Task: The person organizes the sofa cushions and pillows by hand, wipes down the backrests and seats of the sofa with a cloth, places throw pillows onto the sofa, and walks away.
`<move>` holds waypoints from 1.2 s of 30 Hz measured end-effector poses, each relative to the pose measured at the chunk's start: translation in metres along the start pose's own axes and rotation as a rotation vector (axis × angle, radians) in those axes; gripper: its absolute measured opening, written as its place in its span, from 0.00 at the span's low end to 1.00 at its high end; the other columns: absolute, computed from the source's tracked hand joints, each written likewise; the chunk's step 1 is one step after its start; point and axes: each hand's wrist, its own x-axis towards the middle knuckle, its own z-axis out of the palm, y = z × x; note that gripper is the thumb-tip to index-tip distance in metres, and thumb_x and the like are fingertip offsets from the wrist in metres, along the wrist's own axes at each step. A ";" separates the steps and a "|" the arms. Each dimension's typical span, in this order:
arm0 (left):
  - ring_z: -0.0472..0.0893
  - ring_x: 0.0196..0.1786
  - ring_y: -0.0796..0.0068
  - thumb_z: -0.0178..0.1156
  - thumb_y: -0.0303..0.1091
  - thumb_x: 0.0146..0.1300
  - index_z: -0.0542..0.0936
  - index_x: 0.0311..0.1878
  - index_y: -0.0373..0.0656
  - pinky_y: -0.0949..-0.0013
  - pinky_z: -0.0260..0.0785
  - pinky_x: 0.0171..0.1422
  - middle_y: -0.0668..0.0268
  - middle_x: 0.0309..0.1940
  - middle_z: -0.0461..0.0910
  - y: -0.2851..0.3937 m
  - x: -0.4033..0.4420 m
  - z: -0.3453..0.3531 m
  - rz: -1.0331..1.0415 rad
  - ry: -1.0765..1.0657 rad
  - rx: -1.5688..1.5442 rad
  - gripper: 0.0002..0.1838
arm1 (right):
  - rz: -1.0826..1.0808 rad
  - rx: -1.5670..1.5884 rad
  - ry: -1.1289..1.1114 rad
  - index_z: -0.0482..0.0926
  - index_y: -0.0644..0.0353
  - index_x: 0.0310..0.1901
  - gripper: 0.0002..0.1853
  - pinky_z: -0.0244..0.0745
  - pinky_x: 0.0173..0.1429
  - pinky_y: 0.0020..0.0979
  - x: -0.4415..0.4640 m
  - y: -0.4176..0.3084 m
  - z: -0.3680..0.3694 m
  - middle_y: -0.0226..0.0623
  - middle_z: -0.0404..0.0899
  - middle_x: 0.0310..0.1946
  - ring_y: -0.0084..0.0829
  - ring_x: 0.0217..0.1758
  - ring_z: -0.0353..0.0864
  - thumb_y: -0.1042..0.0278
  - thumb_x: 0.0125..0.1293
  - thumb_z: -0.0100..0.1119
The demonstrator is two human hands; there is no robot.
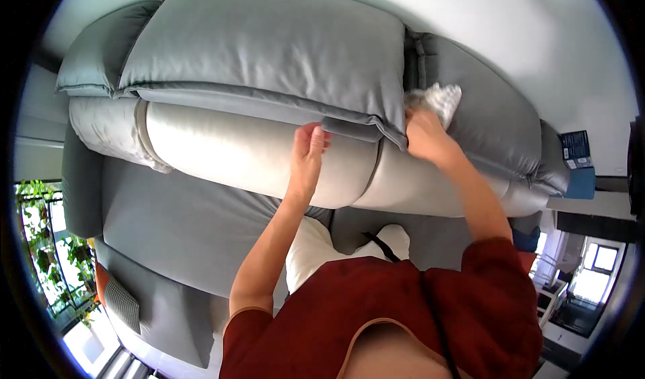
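Note:
A large grey back cushion (269,43) leans along the top of the pale sofa back (248,147). In front of its lower edge is my left hand (308,152), thumb raised and fingers loosely bent, beside a darker grey flap (351,129) under the cushion. I see nothing held in it. My right hand (426,137) is closed on a whitish, patterned cloth (445,101), at the gap between this cushion and the grey cushion on the right (494,104). The cloth is blurred, and its lower part is hidden by the fingers.
Grey sofa seats (181,218) lie below the pale back. A light patterned throw (104,127) drapes over its left part. At the far right are a dark box (576,149) and a blue item (580,183). A white wall (531,30) rises behind the cushions.

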 end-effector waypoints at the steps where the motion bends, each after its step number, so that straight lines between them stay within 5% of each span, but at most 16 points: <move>1: 0.72 0.39 0.76 0.44 0.47 0.65 0.68 0.47 0.37 0.72 0.62 0.46 0.62 0.37 0.74 0.003 0.004 -0.001 -0.137 -0.122 -0.032 0.21 | 0.043 0.132 0.129 0.77 0.62 0.37 0.14 0.68 0.45 0.36 -0.025 -0.009 -0.008 0.43 0.73 0.39 0.41 0.44 0.72 0.72 0.44 0.56; 6: 0.73 0.36 0.74 0.44 0.64 0.58 0.70 0.45 0.33 0.73 0.64 0.41 0.59 0.36 0.76 0.021 0.031 0.011 -0.322 -0.369 -0.013 0.36 | 0.361 0.630 0.714 0.73 0.67 0.42 0.15 0.70 0.44 0.30 -0.084 -0.026 -0.022 0.40 0.76 0.31 0.36 0.37 0.76 0.76 0.49 0.55; 8: 0.74 0.34 0.74 0.46 0.68 0.53 0.75 0.37 0.34 0.73 0.65 0.38 0.59 0.31 0.78 0.012 0.044 0.018 -0.472 -0.421 0.121 0.38 | 0.690 1.603 1.111 0.71 0.68 0.41 0.10 0.72 0.33 0.27 -0.082 -0.039 -0.030 0.36 0.76 0.30 0.26 0.29 0.76 0.71 0.60 0.52; 9: 0.74 0.30 0.75 0.49 0.68 0.51 0.78 0.27 0.36 0.72 0.65 0.35 0.63 0.24 0.78 0.011 0.043 0.024 -0.516 -0.380 0.078 0.36 | 0.659 1.730 1.125 0.71 0.66 0.43 0.13 0.70 0.31 0.20 -0.081 -0.052 -0.047 0.30 0.75 0.32 0.17 0.29 0.73 0.64 0.63 0.51; 11: 0.73 0.28 0.76 0.49 0.65 0.54 0.78 0.28 0.36 0.73 0.64 0.33 0.63 0.24 0.78 0.011 0.038 0.032 -0.506 -0.408 0.085 0.34 | 0.746 1.568 0.924 0.69 0.66 0.47 0.15 0.69 0.30 0.18 -0.064 -0.061 -0.047 0.29 0.75 0.32 0.17 0.28 0.73 0.65 0.62 0.52; 12: 0.72 0.26 0.77 0.48 0.63 0.56 0.78 0.29 0.36 0.75 0.63 0.32 0.63 0.25 0.79 0.010 0.040 0.035 -0.493 -0.421 0.074 0.32 | 0.659 1.634 0.789 0.66 0.66 0.51 0.21 0.72 0.37 0.25 -0.040 -0.067 -0.036 0.38 0.76 0.37 0.25 0.35 0.76 0.59 0.63 0.51; 14: 0.70 0.23 0.79 0.48 0.58 0.59 0.77 0.29 0.36 0.77 0.61 0.28 0.63 0.23 0.78 0.004 0.041 0.037 -0.387 -0.395 0.208 0.29 | 0.388 1.155 0.815 0.65 0.66 0.54 0.23 0.58 0.58 0.39 0.015 -0.080 -0.019 0.50 0.67 0.52 0.43 0.56 0.65 0.58 0.63 0.46; 16: 0.68 0.22 0.82 0.47 0.53 0.62 0.76 0.26 0.38 0.78 0.59 0.27 0.65 0.21 0.76 -0.010 0.043 0.035 -0.349 -0.369 0.266 0.25 | 0.296 1.065 0.889 0.64 0.65 0.55 0.22 0.55 0.59 0.41 0.039 -0.075 -0.026 0.52 0.63 0.53 0.51 0.57 0.59 0.66 0.59 0.47; 19: 0.68 0.22 0.83 0.48 0.49 0.63 0.75 0.24 0.39 0.77 0.61 0.28 0.72 0.16 0.71 -0.027 0.036 0.033 -0.156 -0.304 0.114 0.22 | 0.202 1.009 0.972 0.66 0.65 0.52 0.20 0.54 0.57 0.44 0.055 -0.059 -0.013 0.51 0.66 0.49 0.51 0.53 0.62 0.65 0.59 0.46; 22: 0.62 0.21 0.85 0.49 0.53 0.62 0.74 0.17 0.39 0.78 0.56 0.26 0.75 0.13 0.65 -0.006 0.021 0.029 -0.251 -0.267 0.280 0.27 | 0.327 1.033 1.100 0.67 0.65 0.51 0.19 0.51 0.59 0.46 0.075 -0.049 -0.010 0.50 0.68 0.47 0.47 0.55 0.62 0.63 0.60 0.46; 23: 0.62 0.21 0.85 0.49 0.53 0.62 0.74 0.17 0.39 0.78 0.56 0.26 0.75 0.13 0.65 -0.011 0.017 0.025 -0.249 -0.252 0.287 0.27 | 0.503 1.210 0.986 0.67 0.65 0.50 0.18 0.55 0.58 0.47 0.083 -0.039 -0.017 0.50 0.69 0.46 0.47 0.53 0.66 0.62 0.63 0.43; 24: 0.61 0.21 0.85 0.49 0.54 0.62 0.74 0.17 0.39 0.78 0.55 0.26 0.74 0.13 0.65 -0.023 0.013 0.016 -0.245 -0.246 0.291 0.28 | 0.299 1.628 0.946 0.67 0.66 0.50 0.18 0.63 0.54 0.45 0.080 -0.018 -0.039 0.52 0.71 0.43 0.47 0.48 0.71 0.62 0.65 0.40; 26: 0.61 0.20 0.85 0.49 0.54 0.61 0.74 0.18 0.38 0.77 0.54 0.25 0.74 0.12 0.64 -0.028 0.010 0.014 -0.233 -0.212 0.303 0.28 | 0.319 1.378 0.925 0.67 0.67 0.48 0.18 0.67 0.49 0.40 0.127 0.033 -0.024 0.50 0.73 0.38 0.46 0.42 0.74 0.61 0.66 0.38; 28: 0.61 0.20 0.85 0.49 0.55 0.61 0.73 0.17 0.38 0.77 0.54 0.25 0.74 0.11 0.63 -0.027 0.009 0.015 -0.212 -0.173 0.372 0.28 | 0.449 1.031 0.952 0.65 0.64 0.54 0.23 0.56 0.59 0.46 0.142 0.046 -0.032 0.54 0.61 0.53 0.48 0.58 0.59 0.56 0.65 0.39; 30: 0.61 0.20 0.84 0.49 0.54 0.61 0.71 0.17 0.39 0.76 0.54 0.24 0.73 0.11 0.62 -0.021 0.007 0.019 -0.197 -0.126 0.389 0.28 | 0.495 1.114 0.920 0.63 0.64 0.56 0.25 0.51 0.61 0.49 0.150 0.043 -0.033 0.54 0.55 0.57 0.52 0.61 0.51 0.53 0.64 0.38; 36: 0.63 0.19 0.80 0.49 0.52 0.62 0.70 0.16 0.39 0.73 0.56 0.24 0.71 0.10 0.64 -0.023 0.008 0.016 -0.156 -0.028 0.549 0.27 | 0.451 1.505 0.803 0.59 0.71 0.57 0.27 0.50 0.63 0.45 0.113 -0.006 0.012 0.62 0.57 0.54 0.57 0.58 0.55 0.55 0.66 0.35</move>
